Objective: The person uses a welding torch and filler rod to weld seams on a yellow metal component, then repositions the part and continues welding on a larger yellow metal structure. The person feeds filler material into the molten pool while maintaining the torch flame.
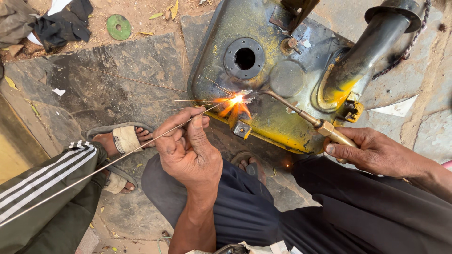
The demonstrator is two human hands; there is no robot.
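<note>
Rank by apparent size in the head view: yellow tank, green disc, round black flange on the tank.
1. yellow tank, largest by far.
2. round black flange.
3. green disc, though it lies farther from the camera, so unsure.

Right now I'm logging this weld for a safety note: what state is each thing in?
Brass-handled torch: lit, flame at the tank, held in the right hand.
Thin metal filler rod: pinched in the left hand, tip in the flame.
Yellow and black metal tank: round hole uncapped, sparks at its near edge.
Green disc: flat on the ground.
</note>
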